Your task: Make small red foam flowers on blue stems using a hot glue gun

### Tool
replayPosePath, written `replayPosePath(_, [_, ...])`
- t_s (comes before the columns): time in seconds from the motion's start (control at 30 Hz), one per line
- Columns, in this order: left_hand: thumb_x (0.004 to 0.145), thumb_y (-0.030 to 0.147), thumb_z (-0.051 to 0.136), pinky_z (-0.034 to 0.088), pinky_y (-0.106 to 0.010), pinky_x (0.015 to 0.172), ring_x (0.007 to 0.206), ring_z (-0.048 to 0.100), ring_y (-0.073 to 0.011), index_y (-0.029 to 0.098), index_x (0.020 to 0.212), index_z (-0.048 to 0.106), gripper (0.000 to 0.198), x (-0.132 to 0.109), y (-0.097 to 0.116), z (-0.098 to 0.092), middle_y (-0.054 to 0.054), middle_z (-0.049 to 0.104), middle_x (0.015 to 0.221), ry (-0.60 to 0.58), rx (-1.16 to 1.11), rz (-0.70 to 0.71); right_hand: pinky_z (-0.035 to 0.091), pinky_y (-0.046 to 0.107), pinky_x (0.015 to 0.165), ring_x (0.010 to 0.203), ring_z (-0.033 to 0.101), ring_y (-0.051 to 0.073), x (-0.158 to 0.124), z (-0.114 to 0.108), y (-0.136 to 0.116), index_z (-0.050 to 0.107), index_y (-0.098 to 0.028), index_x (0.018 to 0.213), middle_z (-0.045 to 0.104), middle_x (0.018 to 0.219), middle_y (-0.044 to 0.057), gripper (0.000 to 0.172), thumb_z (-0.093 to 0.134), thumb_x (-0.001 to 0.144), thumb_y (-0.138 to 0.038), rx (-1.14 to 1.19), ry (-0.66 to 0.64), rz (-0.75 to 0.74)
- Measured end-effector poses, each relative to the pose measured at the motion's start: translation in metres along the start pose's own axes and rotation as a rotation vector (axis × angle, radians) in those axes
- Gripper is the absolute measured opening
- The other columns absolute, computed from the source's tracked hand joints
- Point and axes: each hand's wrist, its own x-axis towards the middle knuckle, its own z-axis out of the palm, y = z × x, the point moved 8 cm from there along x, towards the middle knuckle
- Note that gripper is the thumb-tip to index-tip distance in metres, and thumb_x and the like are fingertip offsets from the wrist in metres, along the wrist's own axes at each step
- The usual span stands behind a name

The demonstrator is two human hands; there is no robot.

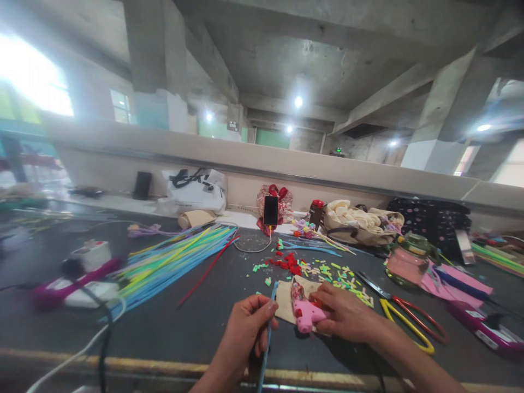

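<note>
Pinched in my left hand (254, 321) is a blue pipe cleaner (266, 349), held upright near the table's front edge. My right hand (347, 314) is on a pink glue gun (306, 315), its fingers curled round the handle end. The glue gun lies on a beige cloth or card pad (285, 307). Just beyond the pad, red pieces (290, 264) and small green and cream cut bits (338, 275) are scattered. Scissors (388, 300) with one red and one yellow handle lie open to the right of my right hand.
Blue, green and yellow pipe cleaners (176, 266) lie in a bundle at left, beside a red one (207, 273). A purple power strip (76, 284) with cables is further left. A phone (271, 210) stands at the back; a jar (411, 261) and second purple strip (487, 327) are at right.
</note>
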Motion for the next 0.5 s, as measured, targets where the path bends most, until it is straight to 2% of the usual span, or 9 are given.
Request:
replayPosePath(0.07, [0.066, 0.038, 0.061, 0.021, -0.011, 0.025, 0.021, 0.034, -0.0022, 0.016, 0.060, 0.052, 0.025, -0.001, 0.001, 0.001, 0.007, 0.052, 0.034, -0.007, -0.007, -0.007, 0.039, 0.024, 0.066, 0.078, 0.056, 0.017, 0.003, -0.012, 0.002, 0.057, -0.021, 0.102, 0.058, 0.091, 0.004, 0.034, 0.058, 0.071, -0.035, -0.004, 0.021, -0.010])
replayPosePath(0.13, [0.066, 0.038, 0.060, 0.021, -0.012, 0.025, 0.021, 0.034, -0.0027, 0.016, 0.060, 0.051, 0.025, -0.002, 0.002, 0.002, 0.007, 0.050, 0.032, -0.006, -0.008, -0.012, 0.040, 0.023, 0.064, 0.075, 0.057, 0.015, 0.011, -0.027, 0.001, 0.060, -0.019, 0.099, 0.060, 0.086, 0.004, 0.025, 0.050, 0.078, -0.028, -0.022, 0.056, -0.024])
replayPosePath(0.2, [0.068, 0.038, 0.059, 0.021, -0.011, 0.026, 0.021, 0.033, -0.0024, 0.016, 0.059, 0.051, 0.025, -0.003, 0.004, 0.002, 0.008, 0.048, 0.030, 0.004, -0.010, 0.001, 0.040, 0.023, 0.066, 0.075, 0.057, 0.015, 0.027, -0.039, -0.003, 0.062, -0.018, 0.093, 0.062, 0.080, 0.004, 0.025, 0.039, 0.085, -0.021, -0.051, 0.085, -0.029])
replayPosePath(0.27, [0.070, 0.038, 0.057, 0.019, -0.011, 0.026, 0.021, 0.031, -0.0020, 0.016, 0.058, 0.050, 0.026, -0.004, 0.006, 0.002, 0.009, 0.044, 0.027, 0.010, -0.015, 0.024, 0.040, 0.024, 0.072, 0.081, 0.057, 0.015, 0.049, -0.044, -0.010, 0.063, -0.018, 0.092, 0.064, 0.086, 0.003, 0.027, 0.036, 0.087, -0.020, -0.081, 0.091, -0.042])
replayPosePath(0.37, [0.070, 0.039, 0.057, 0.018, -0.011, 0.026, 0.020, 0.031, -0.0022, 0.015, 0.057, 0.051, 0.028, -0.001, 0.002, 0.000, 0.008, 0.043, 0.026, -0.006, -0.019, 0.024, 0.042, 0.027, 0.074, 0.085, 0.057, 0.015, 0.091, -0.035, -0.020, 0.062, -0.020, 0.090, 0.064, 0.091, 0.001, 0.021, 0.042, 0.086, -0.019, -0.138, 0.041, -0.049])
replayPosePath(0.5, [0.068, 0.041, 0.059, 0.019, -0.012, 0.025, 0.020, 0.031, -0.0024, 0.015, 0.057, 0.052, 0.029, 0.004, -0.004, -0.003, 0.008, 0.045, 0.029, -0.010, -0.036, 0.008, 0.047, 0.036, 0.074, 0.086, 0.058, 0.017, 0.144, -0.007, -0.021, 0.057, -0.015, 0.097, 0.059, 0.098, 0.004, 0.018, 0.048, 0.085, -0.026, -0.233, -0.053, 0.026])
